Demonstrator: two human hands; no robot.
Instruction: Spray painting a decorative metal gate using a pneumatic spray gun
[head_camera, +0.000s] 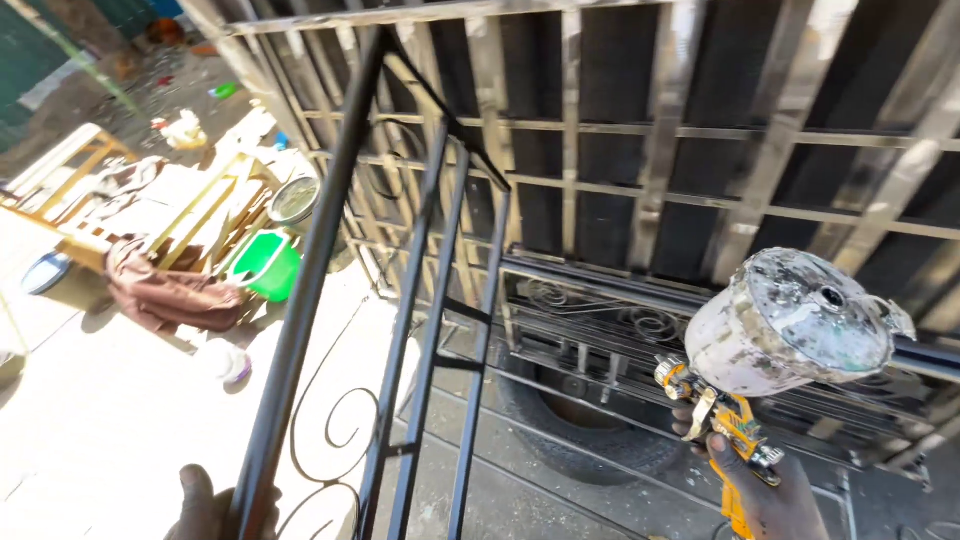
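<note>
Below, tyre (590, 440) under leaning black metal frame (330, 240), grilles (640, 180) behind.

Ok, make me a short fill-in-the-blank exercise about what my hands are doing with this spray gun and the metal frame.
1. The right hand holds a yellow ____ with a paint-spattered cup on top.
2. The left hand grips the black metal ____ at its lower end.
3. Below the spray gun, a rubber ____ lies on the ground.
4. Beside the brown bag at the left sits a basin coloured ____.

Missing words: spray gun; frame; tyre; green
</note>
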